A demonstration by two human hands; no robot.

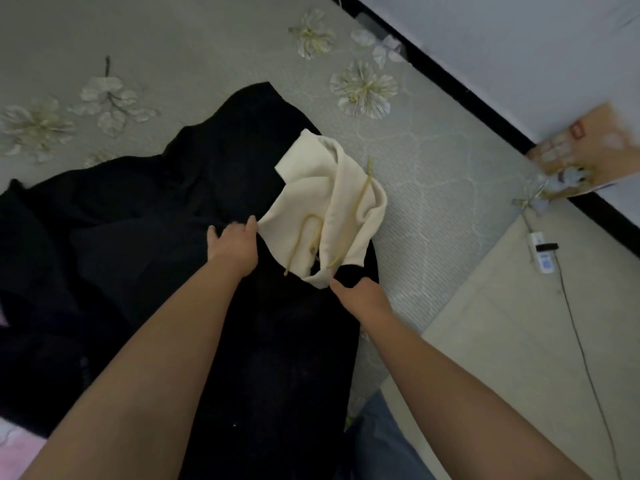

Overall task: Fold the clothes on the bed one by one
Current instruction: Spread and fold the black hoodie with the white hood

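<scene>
A large black garment (173, 237) lies spread over the bed (207, 39), reaching from the left edge down to the bottom of the view. Its cream hood (332, 209), with yellow drawstrings (308, 237), lies at the garment's upper right end. My left hand (235, 244) grips the black cloth at the hood's left edge, fingers curled into the fabric. My right hand (360, 292) holds the cloth just below the hood's lower right corner, fingertips hidden in the black fabric.
The bed cover is pale grey with cream flower prints (363, 88). A pink cloth (14, 445) shows at the bottom left. Right of the bed is pale floor with a white device on a cable (543, 252) and a cardboard box (588, 150) by the wall.
</scene>
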